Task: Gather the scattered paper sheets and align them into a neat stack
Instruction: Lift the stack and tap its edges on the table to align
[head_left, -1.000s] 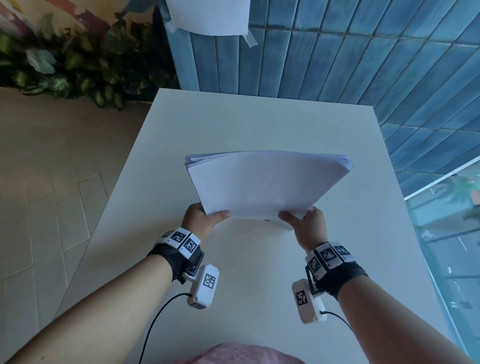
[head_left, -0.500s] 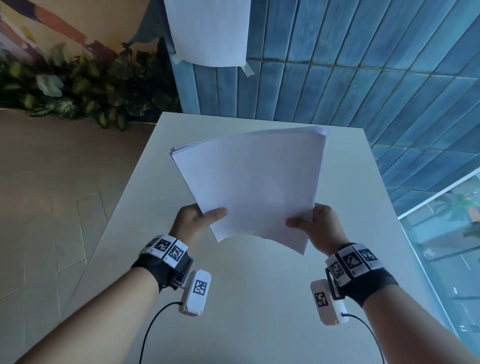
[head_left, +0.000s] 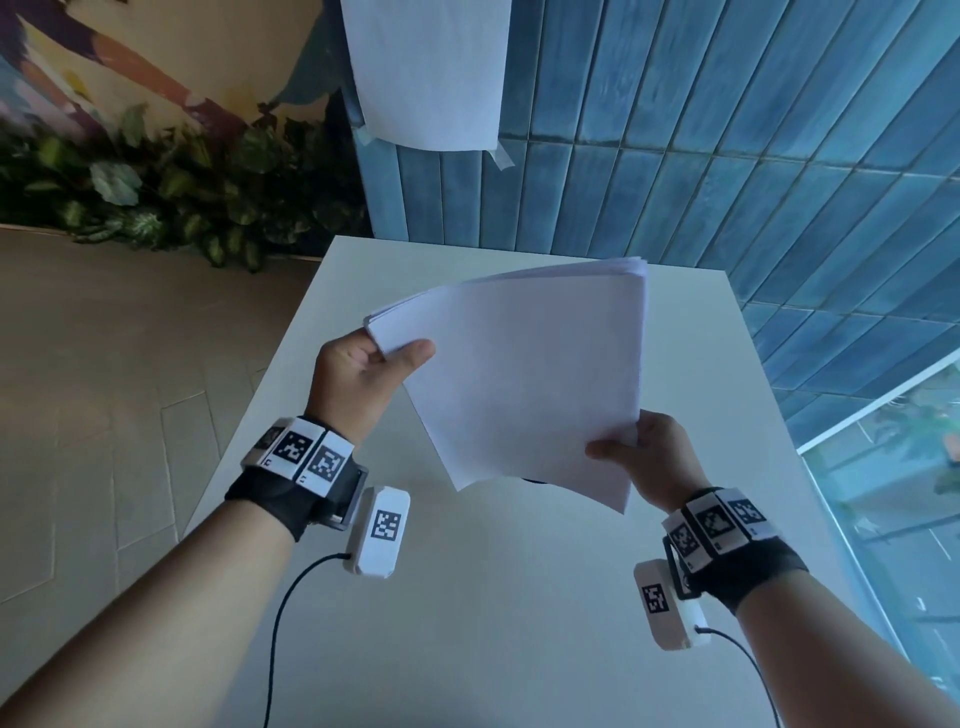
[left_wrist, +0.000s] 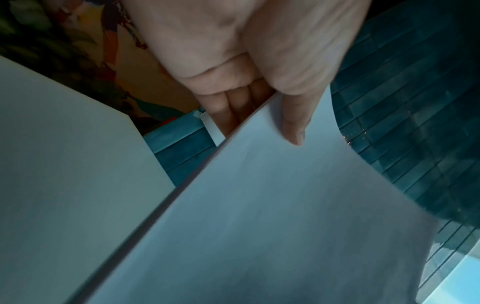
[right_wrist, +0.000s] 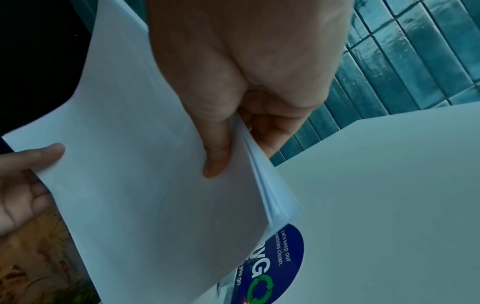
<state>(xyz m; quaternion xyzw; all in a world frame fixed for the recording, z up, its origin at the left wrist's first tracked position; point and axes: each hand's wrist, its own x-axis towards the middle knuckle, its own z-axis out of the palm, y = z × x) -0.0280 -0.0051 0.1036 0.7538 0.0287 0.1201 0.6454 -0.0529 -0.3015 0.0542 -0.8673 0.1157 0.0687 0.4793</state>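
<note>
Fingers and thumb of left hand (head_left: 358, 374) pinch one corner of the white paper sheet stack (head_left: 524, 374), right hand (head_left: 652, 457) pinches the opposite corner; stack is tilted above the white rectangular table (head_left: 467, 597)

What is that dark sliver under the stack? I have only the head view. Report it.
Observer: The right wrist view shows a round blue sticker on the table, partly hidden by the stack. It reads "Let's keep our pantries clean."
Operator: Check the stack's edge at the right hand.
Observer: By the right hand, the sheets' edges are stepped, not flush.
Operator: Now report the left grip.
Observer: The left wrist view shows the left hand with its thumb on the stack's near face and its fingers behind it.
</note>
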